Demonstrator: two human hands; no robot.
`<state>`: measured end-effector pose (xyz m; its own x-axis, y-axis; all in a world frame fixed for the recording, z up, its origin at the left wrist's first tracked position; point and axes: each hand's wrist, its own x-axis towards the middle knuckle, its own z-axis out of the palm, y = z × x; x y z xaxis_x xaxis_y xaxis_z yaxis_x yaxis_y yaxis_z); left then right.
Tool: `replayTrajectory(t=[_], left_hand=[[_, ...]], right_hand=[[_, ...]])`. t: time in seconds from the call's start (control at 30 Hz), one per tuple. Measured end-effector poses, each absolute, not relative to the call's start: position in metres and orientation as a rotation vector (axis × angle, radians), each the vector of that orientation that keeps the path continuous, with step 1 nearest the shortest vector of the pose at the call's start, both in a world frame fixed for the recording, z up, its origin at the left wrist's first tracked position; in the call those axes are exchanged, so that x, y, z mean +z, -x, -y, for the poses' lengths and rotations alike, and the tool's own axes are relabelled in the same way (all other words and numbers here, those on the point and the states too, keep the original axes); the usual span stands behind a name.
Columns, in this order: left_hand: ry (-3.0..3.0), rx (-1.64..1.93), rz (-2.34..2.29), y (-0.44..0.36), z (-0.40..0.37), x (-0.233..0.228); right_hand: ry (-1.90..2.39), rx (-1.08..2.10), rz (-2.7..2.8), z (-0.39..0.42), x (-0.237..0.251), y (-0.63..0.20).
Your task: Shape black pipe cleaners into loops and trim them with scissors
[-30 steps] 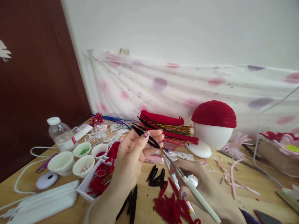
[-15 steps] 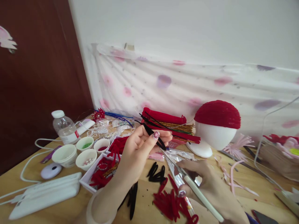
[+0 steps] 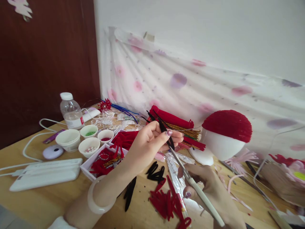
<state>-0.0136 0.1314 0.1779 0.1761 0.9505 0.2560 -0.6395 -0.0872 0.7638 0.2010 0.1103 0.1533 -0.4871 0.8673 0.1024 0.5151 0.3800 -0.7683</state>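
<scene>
My left hand is raised over the table and pinches a black fuzzy chenille stem between thumb and fingers. In my right hand is a pair of scissors with long pale handles. The tip of the blades is at the lower end of the black stem; I cannot tell whether they touch. Below the hands lie short black looped pieces and a pile of red chenille pieces. More black pieces lie under my left forearm.
Left are a white box of red pieces, several cups with beads in some, a bottle and a power bank. Behind are bundled stems and a white head form with a red cover.
The view has tilted and shifted slightly. Both hands keep nearly the same pose, with the scissors staying at the lower end of the black stem.
</scene>
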Motion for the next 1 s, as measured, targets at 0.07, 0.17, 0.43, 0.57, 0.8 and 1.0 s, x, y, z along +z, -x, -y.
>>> replayTrajectory(t=[0.07, 0.17, 0.43, 0.57, 0.8, 1.0], left_hand=[[-0.937, 1.389, -0.448, 0.013, -0.132, 0.177], [-0.957, 1.392, -0.458, 0.013, -0.133, 0.176], [-0.970, 1.377, -0.546, 0.013, -0.134, 0.176], [-0.947, 1.375, -0.470, 0.014, -0.134, 0.177], [-0.887, 1.459, -0.435, 0.022, -0.140, 0.174], [-0.903, 1.507, -0.463, 0.022, -0.132, 0.175]], right_hand=[[1.191, 0.926, 2.147, -0.110, 0.154, -0.200], [1.188, 0.903, 2.149, -0.109, 0.155, -0.200], [1.176, 0.916, 2.144, -0.112, 0.150, -0.202], [1.184, 0.860, 2.186, -0.114, 0.149, -0.204], [1.189, 0.648, 2.402, -0.109, 0.159, -0.202], [1.161, 0.352, 2.147, -0.114, 0.145, -0.223]])
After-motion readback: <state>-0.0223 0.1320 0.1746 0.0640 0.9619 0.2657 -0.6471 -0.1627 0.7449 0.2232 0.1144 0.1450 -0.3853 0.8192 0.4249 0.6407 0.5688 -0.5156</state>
